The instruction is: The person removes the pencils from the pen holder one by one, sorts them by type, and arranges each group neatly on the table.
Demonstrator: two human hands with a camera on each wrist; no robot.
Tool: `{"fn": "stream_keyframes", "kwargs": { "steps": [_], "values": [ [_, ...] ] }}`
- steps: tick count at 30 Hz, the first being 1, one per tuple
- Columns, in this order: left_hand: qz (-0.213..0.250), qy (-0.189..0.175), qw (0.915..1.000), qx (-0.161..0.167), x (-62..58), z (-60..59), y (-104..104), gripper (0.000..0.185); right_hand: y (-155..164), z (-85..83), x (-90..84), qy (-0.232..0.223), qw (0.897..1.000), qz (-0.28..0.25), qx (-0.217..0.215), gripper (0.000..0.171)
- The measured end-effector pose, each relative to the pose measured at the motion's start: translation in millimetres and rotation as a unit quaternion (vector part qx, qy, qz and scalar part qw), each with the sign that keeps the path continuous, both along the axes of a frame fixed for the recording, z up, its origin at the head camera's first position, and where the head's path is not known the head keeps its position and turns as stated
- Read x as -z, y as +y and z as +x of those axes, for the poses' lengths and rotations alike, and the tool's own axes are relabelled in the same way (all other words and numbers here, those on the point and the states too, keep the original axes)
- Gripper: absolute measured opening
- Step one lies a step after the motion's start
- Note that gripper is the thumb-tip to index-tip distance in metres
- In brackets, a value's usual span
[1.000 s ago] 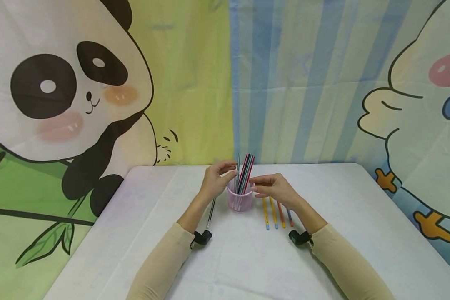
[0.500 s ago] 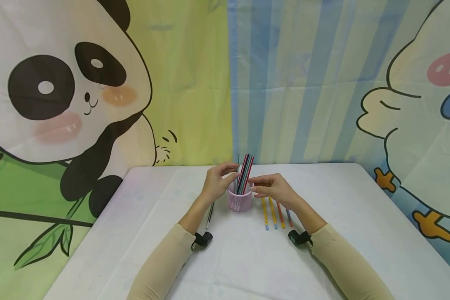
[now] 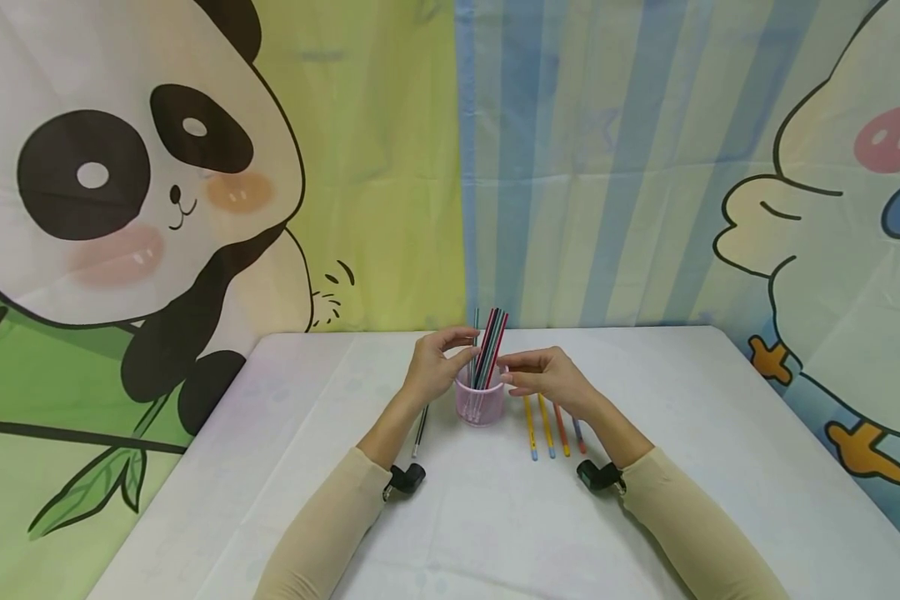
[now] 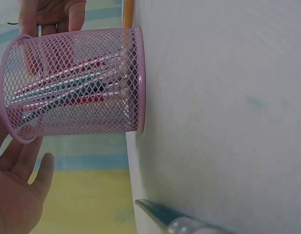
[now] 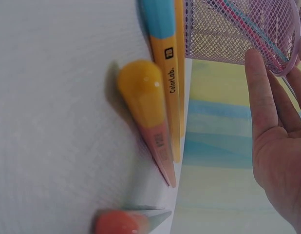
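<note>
A pink mesh pencil cup [image 3: 480, 408] stands upright mid-table, holding several slim red, dark and teal pencils [image 3: 490, 350] that lean right. My left hand [image 3: 431, 367] is at the cup's left rim, thumb and forefinger spread beside a teal pencil; whether they touch it I cannot tell. In the left wrist view, the left hand's lower fingers [image 4: 26, 161] lie beside the rim of the cup [image 4: 77, 85]. My right hand [image 3: 547, 379] is at the cup's right side, fingers extended. The right wrist view shows those fingers [image 5: 260, 92] close against the mesh [image 5: 228, 36].
On the white table [image 3: 450, 517], several pencils lie to the right of the cup: yellow ones [image 3: 531, 429], an orange-red one [image 3: 562, 429] and a blue one [image 3: 578, 435]. One dark pencil [image 3: 420, 432] lies left, beside my left wrist. Printed cloth [image 3: 570, 167] hangs behind.
My left fingertips have shifted slightly right, towards the pencils in the cup. The right hand and the pencils on the table look the same.
</note>
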State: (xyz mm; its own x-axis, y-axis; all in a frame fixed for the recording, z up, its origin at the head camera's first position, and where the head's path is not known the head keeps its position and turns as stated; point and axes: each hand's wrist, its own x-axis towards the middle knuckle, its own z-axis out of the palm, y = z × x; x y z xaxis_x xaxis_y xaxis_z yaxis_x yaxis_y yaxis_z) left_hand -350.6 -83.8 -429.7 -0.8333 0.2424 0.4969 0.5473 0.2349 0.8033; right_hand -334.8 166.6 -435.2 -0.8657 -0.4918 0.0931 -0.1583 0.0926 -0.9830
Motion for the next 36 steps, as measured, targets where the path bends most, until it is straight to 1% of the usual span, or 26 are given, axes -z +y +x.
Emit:
{"fn": "stream_keyframes", "kwargs": {
  "steps": [6,12,17,19,26,36],
  "values": [
    [-0.003,0.004,1.0,0.002,0.7,-0.7,0.8,0.028,0.0,-0.1,-0.6,0.0,1.0,0.003,0.001,0.044],
    [-0.015,-0.001,0.9998,-0.014,-0.8,0.8,0.6,0.028,-0.9,-0.1,-1.3,0.002,1.0,0.007,0.001,0.046],
    [-0.006,-0.007,0.9999,-0.01,-3.2,2.5,-0.3,0.028,-0.9,0.0,-1.1,0.0,1.0,0.011,0.004,0.048],
    [-0.001,-0.005,1.0,-0.005,-4.1,3.2,-0.8,0.028,-0.7,0.1,-0.9,0.0,1.0,0.012,0.005,0.048],
    [-0.006,0.015,0.9997,-0.015,-6.0,4.3,-1.5,0.027,-0.9,0.0,-1.1,0.0,1.0,0.01,0.005,0.048],
    [0.019,0.022,0.9994,-0.017,-8.9,4.9,-1.5,0.028,-0.8,1.7,-1.7,0.001,1.0,0.013,0.007,0.043]
  ]
}}
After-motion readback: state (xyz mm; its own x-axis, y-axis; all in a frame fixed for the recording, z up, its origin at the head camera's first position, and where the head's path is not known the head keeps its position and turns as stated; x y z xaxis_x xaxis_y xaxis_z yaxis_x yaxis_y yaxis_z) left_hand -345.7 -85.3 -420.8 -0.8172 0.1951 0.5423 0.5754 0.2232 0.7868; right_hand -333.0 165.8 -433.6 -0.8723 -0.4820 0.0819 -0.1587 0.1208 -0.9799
